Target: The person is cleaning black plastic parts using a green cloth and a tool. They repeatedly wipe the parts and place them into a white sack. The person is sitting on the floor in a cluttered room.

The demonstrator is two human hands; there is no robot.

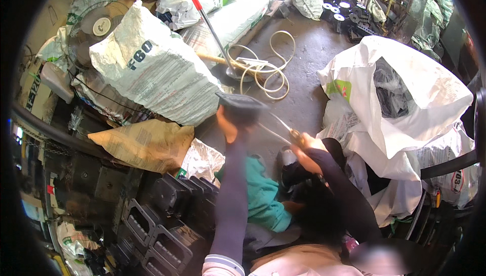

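Observation:
My left hand [229,125] is raised in front of me and grips a dark, flat plastic piece [239,103] by its lower edge. My right hand [307,147] holds a thin metal tool [277,126] with a yellowish handle; its shaft points left and up toward the plastic piece. The shaft is blurred, and I cannot tell whether the tip touches the piece. Both forearms are in dark sleeves. A green cloth [263,195] lies on my lap under the hands.
Black plastic housings [167,215] are stacked at lower left. An open white sack [405,99] with dark scrap stands right. Filled white sacks [152,68], a brown sack [142,142], a hose coil [268,71] and a red-tipped metal rod [212,30] lie ahead on concrete.

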